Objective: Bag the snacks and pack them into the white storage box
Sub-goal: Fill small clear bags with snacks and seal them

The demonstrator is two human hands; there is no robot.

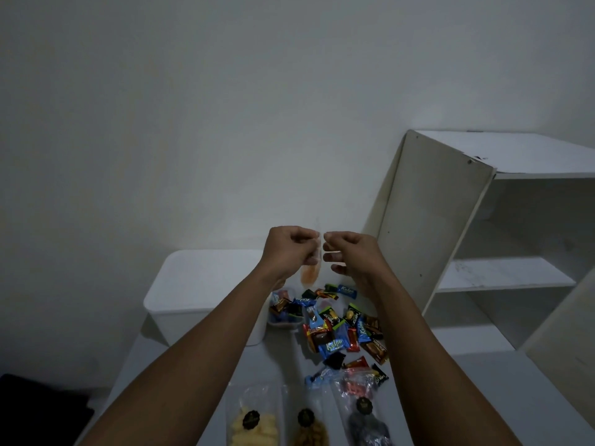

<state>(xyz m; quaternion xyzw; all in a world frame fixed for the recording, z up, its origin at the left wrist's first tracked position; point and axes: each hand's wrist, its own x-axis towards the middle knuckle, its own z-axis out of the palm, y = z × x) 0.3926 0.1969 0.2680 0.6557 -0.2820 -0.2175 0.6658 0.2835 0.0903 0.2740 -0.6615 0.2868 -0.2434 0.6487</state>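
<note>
- A pale wall point(193, 107) fills the upper view, plain and dimly lit.
- A white shelf unit point(428, 220) stands at the right, tilted in this wide view, its open compartments facing right.
- A loose cream board point(566, 333) leans at the far right edge, in front of the unit.
- A white desk point(483, 397) lies below.
- A dark shape point(38, 410) sits at lower left — too dim to identify.

Dim, flat indoor light, soft focus, wide-angle edge distortion.

I count one box point(199, 278), one tub point(274, 322), three filled bags point(251, 420) in a row, one thin bag point(310, 273) held up, one shelf unit point(415, 220), and loose snacks point(338, 336) too jumbled for me to number.
</note>
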